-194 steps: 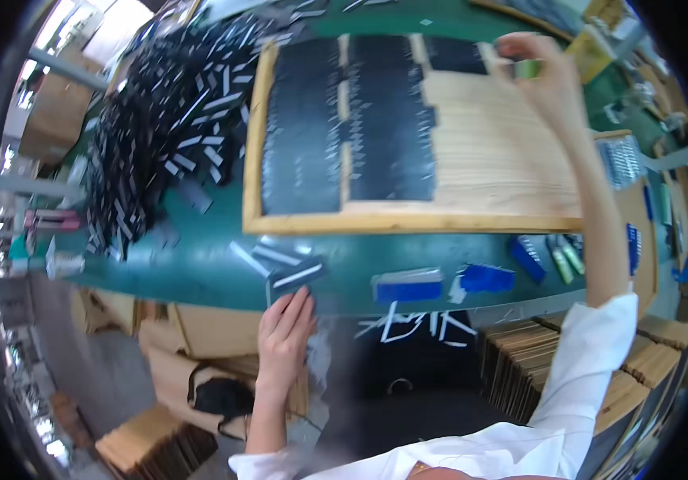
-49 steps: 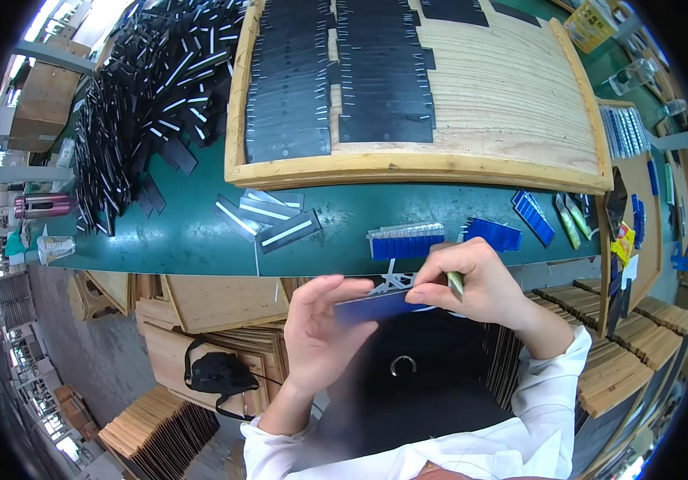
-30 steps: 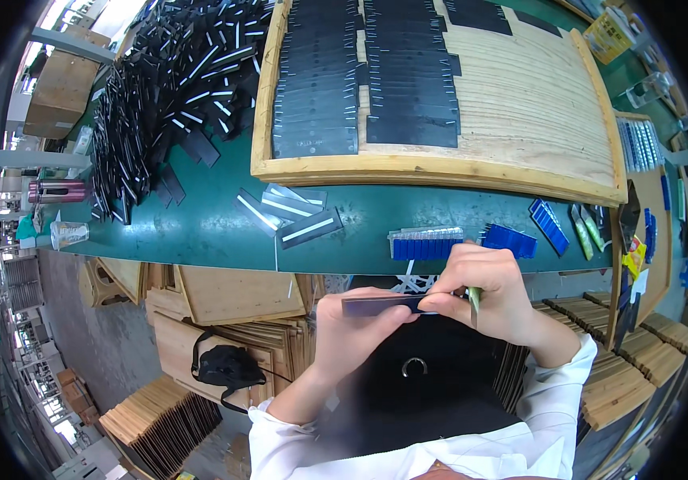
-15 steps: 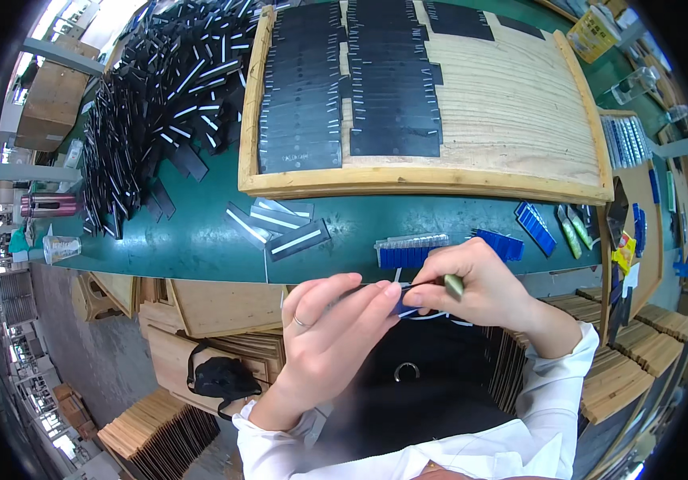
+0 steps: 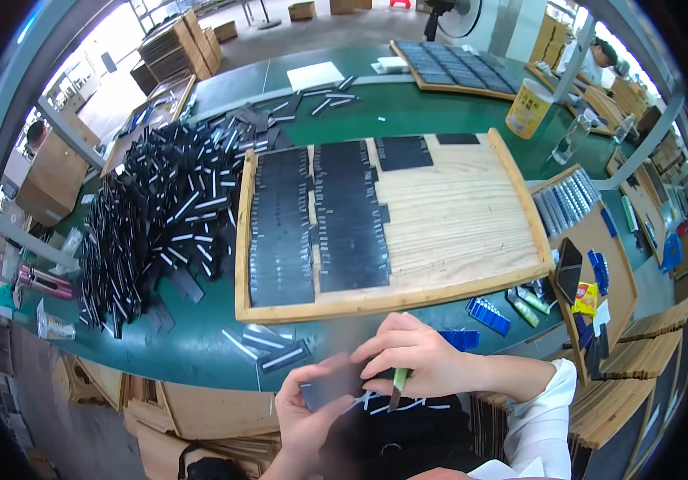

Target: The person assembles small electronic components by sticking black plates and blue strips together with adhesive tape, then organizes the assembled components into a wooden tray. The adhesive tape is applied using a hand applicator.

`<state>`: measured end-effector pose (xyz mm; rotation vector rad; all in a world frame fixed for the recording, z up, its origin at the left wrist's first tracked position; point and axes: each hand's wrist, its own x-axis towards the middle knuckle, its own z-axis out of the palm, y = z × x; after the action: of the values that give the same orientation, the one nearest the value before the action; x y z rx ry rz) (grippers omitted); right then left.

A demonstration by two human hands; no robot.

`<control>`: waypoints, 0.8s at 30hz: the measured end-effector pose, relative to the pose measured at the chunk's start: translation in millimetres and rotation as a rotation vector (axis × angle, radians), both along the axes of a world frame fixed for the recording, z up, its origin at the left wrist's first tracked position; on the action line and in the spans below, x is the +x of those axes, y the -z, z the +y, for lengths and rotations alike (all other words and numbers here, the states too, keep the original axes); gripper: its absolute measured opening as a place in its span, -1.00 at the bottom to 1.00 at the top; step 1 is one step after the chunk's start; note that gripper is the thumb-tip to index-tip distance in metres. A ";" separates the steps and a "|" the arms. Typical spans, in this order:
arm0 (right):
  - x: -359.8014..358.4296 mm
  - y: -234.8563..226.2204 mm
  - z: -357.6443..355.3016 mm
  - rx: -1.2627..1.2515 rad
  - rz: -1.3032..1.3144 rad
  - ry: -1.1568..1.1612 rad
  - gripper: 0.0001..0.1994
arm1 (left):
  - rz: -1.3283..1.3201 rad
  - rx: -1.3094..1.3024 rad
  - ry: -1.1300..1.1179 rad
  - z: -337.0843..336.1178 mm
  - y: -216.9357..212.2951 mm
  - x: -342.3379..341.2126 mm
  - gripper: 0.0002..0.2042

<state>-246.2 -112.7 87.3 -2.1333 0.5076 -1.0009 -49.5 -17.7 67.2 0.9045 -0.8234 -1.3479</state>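
Both hands meet near the body, low in the view. The left hand [image 5: 305,408] is palm-up with fingers curled; the right hand [image 5: 412,357] arches over it, fingertips pinched, white sleeve behind.

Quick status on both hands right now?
Left hand: closed on a dark flat card.
Right hand: fingers on the same card, holding a green-handled tool.

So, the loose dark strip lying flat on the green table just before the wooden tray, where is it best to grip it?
Take the dark strip across its narrow width, near its right end, coming from above. It lies flat and slanted; other strips crowd its left.
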 end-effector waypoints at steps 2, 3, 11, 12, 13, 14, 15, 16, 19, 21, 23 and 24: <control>-3.2 -3.4 -9.8 -0.035 0.055 0.025 -0.77 | -0.144 -0.080 -0.057 -7.3 -0.3 1.5 -0.39; -7.4 -5.9 -21.0 -0.067 0.087 0.037 -0.78 | -0.253 -0.138 -0.130 -12.4 -4.5 1.2 -0.34; -114.8 -15.7 -212.2 -0.408 0.438 0.528 -0.78 | -1.643 -0.060 -0.078 -13.9 56.3 77.4 -0.54; -118.4 -12.6 -218.5 -0.411 0.461 0.533 -0.79 | -1.644 -0.047 -0.061 -11.9 61.2 76.9 -0.55; -121.5 -9.1 -221.6 -0.413 0.462 0.536 -0.79 | -1.639 -0.050 -0.057 -8.3 64.6 75.9 -0.56; -120.2 -7.6 -222.2 -0.410 0.461 0.541 -0.79 | -1.638 -0.046 -0.057 -4.4 64.4 72.5 -0.56; -119.2 -6.2 -221.7 -0.406 0.462 0.546 -0.79 | -1.630 -0.044 -0.065 -0.1 63.7 68.2 -0.56; -119.0 -5.3 -219.4 -0.402 0.464 0.543 -0.79 | -1.623 -0.042 -0.070 4.6 63.9 64.5 -0.56; -110.9 -5.9 -212.4 -0.341 0.477 0.566 -0.79 | -1.616 -0.039 -0.088 15.6 64.1 61.1 -0.54; -108.1 -5.2 -208.6 -0.392 0.454 0.600 -0.79 | -1.589 -0.085 -0.118 21.2 60.1 58.6 -0.55; -115.2 -2.8 -219.6 -0.450 0.466 0.581 -0.77 | -1.587 -0.129 -0.035 18.2 56.4 60.6 -0.61; -118.6 -1.4 -220.5 -0.413 0.475 0.595 -0.76 | -1.589 -0.177 -0.029 19.4 59.0 61.0 -0.65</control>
<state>-364.8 -333.2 88.7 -2.6804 1.3217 -0.9548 11.4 1.7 8.2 1.7943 -2.0203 -0.2543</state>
